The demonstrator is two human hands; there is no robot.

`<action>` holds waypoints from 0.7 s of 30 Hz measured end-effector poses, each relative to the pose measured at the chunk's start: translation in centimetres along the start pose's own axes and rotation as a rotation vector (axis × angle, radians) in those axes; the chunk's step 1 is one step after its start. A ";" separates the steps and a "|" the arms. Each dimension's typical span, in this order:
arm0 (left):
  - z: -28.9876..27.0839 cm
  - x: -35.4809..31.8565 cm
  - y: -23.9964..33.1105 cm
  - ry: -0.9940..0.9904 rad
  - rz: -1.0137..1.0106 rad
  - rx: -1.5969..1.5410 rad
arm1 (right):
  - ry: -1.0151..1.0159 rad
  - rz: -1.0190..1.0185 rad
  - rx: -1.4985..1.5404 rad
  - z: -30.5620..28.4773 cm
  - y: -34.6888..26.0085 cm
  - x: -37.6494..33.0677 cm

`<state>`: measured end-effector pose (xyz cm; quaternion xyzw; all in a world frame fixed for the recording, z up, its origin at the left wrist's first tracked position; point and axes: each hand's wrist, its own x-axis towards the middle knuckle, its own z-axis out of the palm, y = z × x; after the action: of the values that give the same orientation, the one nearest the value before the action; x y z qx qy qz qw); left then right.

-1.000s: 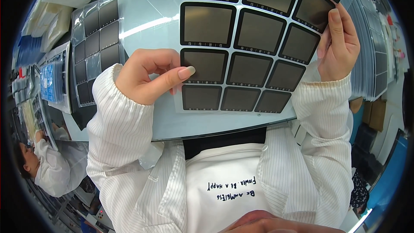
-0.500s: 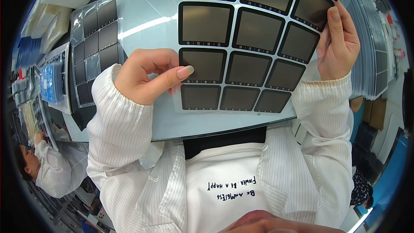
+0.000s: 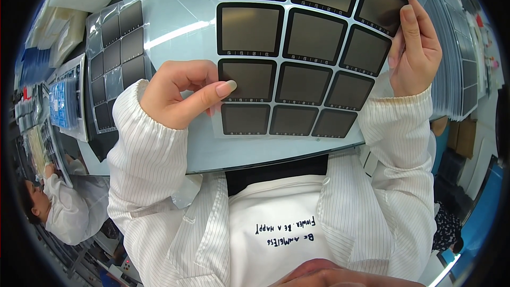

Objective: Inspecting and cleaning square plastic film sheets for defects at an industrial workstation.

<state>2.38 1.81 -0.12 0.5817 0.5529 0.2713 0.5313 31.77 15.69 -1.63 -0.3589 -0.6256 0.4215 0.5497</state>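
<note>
A clear sheet (image 3: pixel 304 83) bearing several dark rectangular panels with black borders is held up in front of me, tilted over the glass table. Small pale marks run along each panel's lower border. My left hand (image 3: pixel 180 93) pinches the sheet's left edge, its thumb lying on a panel in the second row from the bottom and its fingers behind. At the upper right edge, my right hand (image 3: pixel 417 56) grips the sheet between thumb and fingers; part of those fingers is hidden behind it. The sheet's top runs out of the picture.
The glass table (image 3: pixel 175 21) reflects a bright light. To the left lie panel sheets in clear film (image 3: pixel 119 45) and a blue package (image 3: pixel 64 101). A tall stack of clear sheets (image 3: pixel 449 48) stands at the right. A person in white (image 3: pixel 69 207) sits at far left.
The sheet and my right hand have shifted very slightly to the left. My left hand has hardly moved, and both hands keep their hold.
</note>
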 end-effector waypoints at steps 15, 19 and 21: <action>0.0 0.0 0.0 -0.003 0.023 0.037 | -0.005 0.020 0.000 0.1 -0.3 -0.1; 0.0 0.0 -0.1 -0.008 0.008 -0.001 | -0.004 -0.008 -0.002 0.1 0.0 0.0; 0.0 0.0 -0.1 0.001 0.028 0.027 | -0.021 0.018 0.024 0.0 -0.1 0.0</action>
<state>2.35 1.78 -0.19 0.5963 0.5487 0.2713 0.5193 31.72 15.68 -1.57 -0.3537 -0.6228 0.4378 0.5435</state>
